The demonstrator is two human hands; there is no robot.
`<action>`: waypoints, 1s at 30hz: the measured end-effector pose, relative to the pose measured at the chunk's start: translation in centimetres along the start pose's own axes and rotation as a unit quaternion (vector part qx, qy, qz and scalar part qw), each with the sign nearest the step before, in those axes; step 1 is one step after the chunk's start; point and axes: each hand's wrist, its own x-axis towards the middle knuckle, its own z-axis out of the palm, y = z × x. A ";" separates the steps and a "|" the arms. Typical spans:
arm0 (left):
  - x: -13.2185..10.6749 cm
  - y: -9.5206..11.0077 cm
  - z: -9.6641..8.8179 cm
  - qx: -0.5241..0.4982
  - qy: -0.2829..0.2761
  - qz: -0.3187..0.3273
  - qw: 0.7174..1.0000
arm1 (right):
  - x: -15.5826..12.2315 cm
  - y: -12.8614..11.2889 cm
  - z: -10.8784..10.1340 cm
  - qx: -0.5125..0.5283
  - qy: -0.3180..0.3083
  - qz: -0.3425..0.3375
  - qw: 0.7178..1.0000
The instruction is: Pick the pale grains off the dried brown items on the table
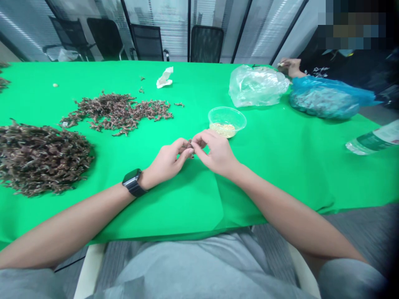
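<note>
My left hand pinches a small, dark brown, dried and shrivelled piece between thumb and fingers. From the other side, the closed fingertips of my right hand pinch the same piece. Fingers cover most of it, so its exact kind does not show. Just beyond my right hand stands a clear plastic bowl with pale yellow bits in the bottom. A loose, spread-out pile of similar brown pieces lies beyond my left hand. Farther left rises a bigger heap of them.
A green cloth covers the table. Crumpled white paper, a clear plastic bag, a filled blue bag and a bottle lie on it. Another person's hand is at the far right. Chairs line the far side.
</note>
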 end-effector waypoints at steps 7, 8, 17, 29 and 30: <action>0.0 0.0 0.0 -0.007 0.003 0.007 1.000 | 0.0 -0.1 -0.1 -0.001 -0.007 0.002 1.000; 0.0 0.0 0.0 -0.006 0.003 0.006 1.000 | 0.0 -0.1 -0.1 -0.002 -0.006 0.000 1.000; 0.0 -0.1 0.0 0.000 0.004 0.015 1.000 | -0.1 0.1 0.1 -0.006 0.019 -0.028 0.999; 0.0 -0.2 0.1 0.000 0.013 0.023 1.000 | -0.1 0.3 0.3 -0.002 0.028 -0.028 0.999; 0.0 -0.2 0.1 -0.001 0.013 0.023 1.000 | -0.1 0.3 0.3 -0.002 0.029 -0.030 0.999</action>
